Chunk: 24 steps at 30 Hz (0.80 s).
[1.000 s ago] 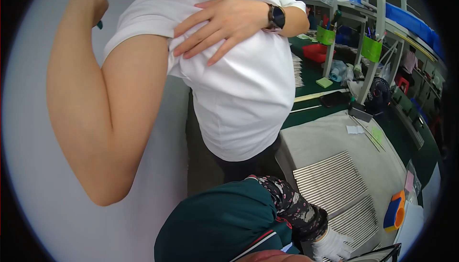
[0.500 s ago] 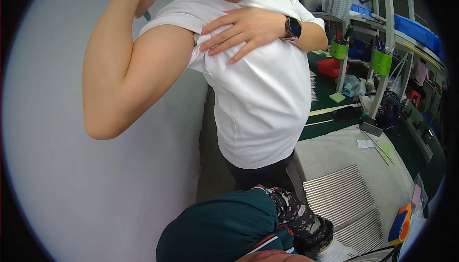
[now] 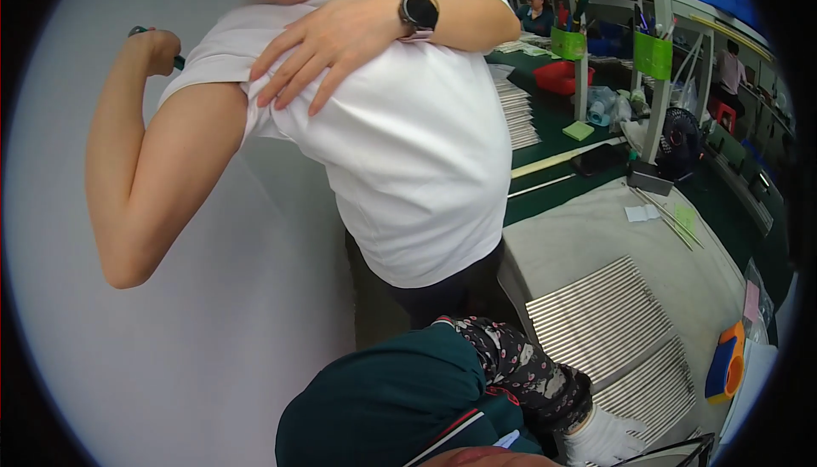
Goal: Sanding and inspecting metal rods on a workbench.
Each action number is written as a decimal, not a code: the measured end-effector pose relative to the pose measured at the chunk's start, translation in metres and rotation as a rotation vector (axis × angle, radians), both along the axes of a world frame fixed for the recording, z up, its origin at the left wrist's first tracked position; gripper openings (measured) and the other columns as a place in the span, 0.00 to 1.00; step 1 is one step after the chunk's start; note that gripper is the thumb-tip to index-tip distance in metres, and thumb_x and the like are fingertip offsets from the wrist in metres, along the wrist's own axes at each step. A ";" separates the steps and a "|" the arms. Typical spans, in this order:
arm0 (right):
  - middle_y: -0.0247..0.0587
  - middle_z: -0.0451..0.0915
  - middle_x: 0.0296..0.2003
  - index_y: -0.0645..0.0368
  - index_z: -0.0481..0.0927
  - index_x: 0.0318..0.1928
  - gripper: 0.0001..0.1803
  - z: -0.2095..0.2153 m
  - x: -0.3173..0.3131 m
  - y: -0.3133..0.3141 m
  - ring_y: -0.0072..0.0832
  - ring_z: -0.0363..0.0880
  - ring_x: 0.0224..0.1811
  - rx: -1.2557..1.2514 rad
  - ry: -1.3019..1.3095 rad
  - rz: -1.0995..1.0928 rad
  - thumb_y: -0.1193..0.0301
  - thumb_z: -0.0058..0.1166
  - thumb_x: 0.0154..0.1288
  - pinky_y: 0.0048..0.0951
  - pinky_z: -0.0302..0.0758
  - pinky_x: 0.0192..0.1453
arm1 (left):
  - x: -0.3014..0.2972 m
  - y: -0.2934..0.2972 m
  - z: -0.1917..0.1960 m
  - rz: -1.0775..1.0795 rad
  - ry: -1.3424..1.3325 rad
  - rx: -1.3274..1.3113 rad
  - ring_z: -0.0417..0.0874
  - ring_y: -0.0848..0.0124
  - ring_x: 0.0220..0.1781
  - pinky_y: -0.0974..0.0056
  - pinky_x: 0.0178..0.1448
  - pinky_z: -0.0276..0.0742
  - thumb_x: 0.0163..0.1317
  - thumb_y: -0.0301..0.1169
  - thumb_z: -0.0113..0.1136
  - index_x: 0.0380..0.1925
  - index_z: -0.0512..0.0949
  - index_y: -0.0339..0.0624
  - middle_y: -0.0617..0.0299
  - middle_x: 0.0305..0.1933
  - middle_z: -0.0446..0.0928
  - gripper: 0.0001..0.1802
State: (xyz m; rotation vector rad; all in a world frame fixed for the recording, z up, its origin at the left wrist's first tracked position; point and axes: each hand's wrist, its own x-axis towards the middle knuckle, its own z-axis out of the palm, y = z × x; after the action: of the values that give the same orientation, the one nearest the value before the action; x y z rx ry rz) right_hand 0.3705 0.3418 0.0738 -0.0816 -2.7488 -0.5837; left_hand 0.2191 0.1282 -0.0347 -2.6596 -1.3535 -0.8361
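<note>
My left hand point(image 3: 602, 438), in a white knitted glove below a dark floral sleeve cover, lies at the near end of a row of slim silver rods point(image 3: 606, 318). Its fingers look stretched out over the rods, though the lower edge crops part of them. The rods lie side by side in two sections on a pale cloth point(image 3: 553, 237). My right hand is out of view. Facing me stands a co-worker in a white T-shirt point(image 3: 408, 186). One hand point(image 3: 345, 45), with a dark watch, rests on the chest; the other point(image 3: 160, 51) is raised, gripping a dark green object.
An orange and blue tape dispenser point(image 3: 726, 365) stands at the cloth's right side. Thin sticks point(image 3: 668, 218), a grey box point(image 3: 649, 178) and a black fan point(image 3: 681, 135) are farther back. Beyond are more stacked rods point(image 3: 515, 109) and a red tray point(image 3: 560, 78). A pale wall point(image 3: 187, 339) is at left.
The co-worker appears farther left, and the bench also sits farther left in the picture. My gloved hand shows more fully, still at the rods.
</note>
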 end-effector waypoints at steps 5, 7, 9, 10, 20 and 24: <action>0.57 0.73 0.56 0.60 0.72 0.61 0.27 -0.078 0.089 -0.020 0.51 0.73 0.54 -0.344 0.390 -0.917 0.67 0.54 0.59 0.44 0.70 0.58 | -0.016 -0.022 0.054 0.102 0.065 -0.222 0.55 0.56 0.73 0.44 0.73 0.44 0.53 0.56 0.60 0.60 0.69 0.36 0.47 0.67 0.61 0.42; 0.56 0.74 0.54 0.55 0.74 0.59 0.26 -0.075 0.065 -0.029 0.53 0.73 0.52 -0.334 0.374 -0.913 0.64 0.56 0.60 0.45 0.70 0.57 | -0.024 -0.020 0.065 0.116 0.164 -0.393 0.55 0.55 0.73 0.46 0.75 0.44 0.54 0.55 0.60 0.60 0.68 0.35 0.47 0.69 0.59 0.42; 0.56 0.74 0.53 0.52 0.76 0.57 0.27 -0.079 0.063 -0.030 0.51 0.73 0.52 -0.300 0.415 -0.914 0.62 0.60 0.55 0.44 0.71 0.56 | -0.023 -0.023 0.064 0.125 0.172 -0.401 0.55 0.54 0.74 0.44 0.74 0.45 0.53 0.54 0.62 0.62 0.66 0.35 0.47 0.69 0.58 0.43; 0.56 0.74 0.53 0.50 0.77 0.57 0.28 -0.083 0.065 -0.030 0.51 0.74 0.51 -0.278 0.446 -0.928 0.60 0.62 0.53 0.44 0.72 0.56 | -0.021 -0.024 0.059 0.100 0.173 -0.371 0.55 0.53 0.74 0.43 0.74 0.46 0.52 0.54 0.63 0.62 0.66 0.36 0.47 0.70 0.58 0.44; 0.55 0.76 0.51 0.49 0.79 0.54 0.28 -0.078 0.080 -0.036 0.49 0.75 0.51 -0.225 0.443 -1.007 0.58 0.63 0.51 0.44 0.75 0.51 | 0.010 -0.031 0.058 -0.052 0.156 -0.423 0.55 0.53 0.73 0.42 0.74 0.47 0.47 0.51 0.67 0.63 0.65 0.40 0.48 0.70 0.58 0.45; 0.54 0.76 0.51 0.48 0.80 0.54 0.27 -0.078 0.077 -0.036 0.49 0.76 0.50 -0.221 0.449 -1.006 0.57 0.63 0.51 0.45 0.76 0.50 | 0.017 -0.026 0.060 -0.041 0.172 -0.441 0.55 0.53 0.73 0.41 0.73 0.48 0.47 0.52 0.67 0.61 0.68 0.39 0.49 0.70 0.58 0.44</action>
State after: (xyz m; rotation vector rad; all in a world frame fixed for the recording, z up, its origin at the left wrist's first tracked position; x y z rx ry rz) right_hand 0.4478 0.3056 -0.0044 -1.4891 -2.1550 -0.3948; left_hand 0.2360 0.1019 0.0249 -2.9972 -1.5987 -0.3241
